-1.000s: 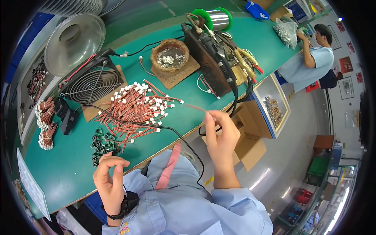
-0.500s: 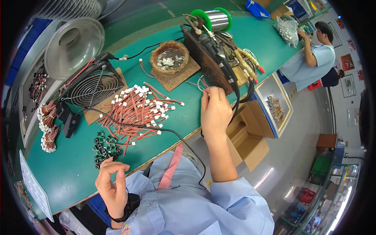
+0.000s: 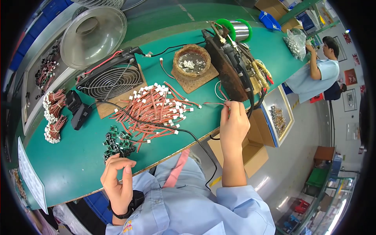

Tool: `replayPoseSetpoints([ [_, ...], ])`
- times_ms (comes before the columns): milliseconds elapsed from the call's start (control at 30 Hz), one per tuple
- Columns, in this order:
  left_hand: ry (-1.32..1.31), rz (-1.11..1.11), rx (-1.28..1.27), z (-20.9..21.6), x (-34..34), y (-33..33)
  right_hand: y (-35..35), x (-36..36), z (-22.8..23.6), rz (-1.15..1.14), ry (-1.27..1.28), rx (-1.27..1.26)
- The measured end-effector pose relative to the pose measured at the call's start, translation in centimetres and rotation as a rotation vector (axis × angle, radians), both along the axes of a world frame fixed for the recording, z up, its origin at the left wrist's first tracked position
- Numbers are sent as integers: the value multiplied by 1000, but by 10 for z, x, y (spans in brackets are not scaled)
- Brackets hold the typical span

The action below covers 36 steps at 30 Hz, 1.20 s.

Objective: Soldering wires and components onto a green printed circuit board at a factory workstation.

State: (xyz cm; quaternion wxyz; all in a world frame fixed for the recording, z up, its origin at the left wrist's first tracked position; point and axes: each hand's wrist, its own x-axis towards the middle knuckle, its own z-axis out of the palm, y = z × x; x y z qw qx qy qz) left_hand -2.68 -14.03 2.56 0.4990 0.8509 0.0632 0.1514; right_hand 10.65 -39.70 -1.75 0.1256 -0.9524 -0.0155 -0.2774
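My right hand is at the table's front edge, its thumb and fingertips pinched on a thin red wire that sticks out to the left. Just beyond it, a pale wire loop lies beside a rusty metal block. My left hand is half curled, thumb and forefinger slightly apart, with nothing visible in it. Close by its fingers is a heap of small black and green parts. Red wire leads with white connectors lie piled between the hands.
A round crucible with silvery bits stands on a board. Left of it are a fan and bundled leads. Soldering tools and a wire spool are at the back. A black cable crosses the table. A co-worker sits far right.
The view has shifted, so the table appears farther right. My right hand has drawn back from the metal block toward me, with a red wire now showing at its fingertips. My left hand stays curled.
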Motion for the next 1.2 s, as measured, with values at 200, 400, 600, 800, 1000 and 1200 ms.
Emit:
replayPoseSetpoints([
  [200,-7,17,14,0,2,2,4,4,5,-28,-30,-74],
  [400,-7,6,14,-3,2,3,3,4,9,-68,146,-138],
  [600,-5,20,11,-4,3,3,-1,7,2,-30,143,-150],
  [800,8,-37,-47,7,6,-3,2,-13,38,236,262,478],
  [1000,158,-373,-463,25,22,-8,40,-48,65,726,803,1260],
  [1200,108,-487,-562,17,21,-2,78,-66,72,778,1265,1298],
])
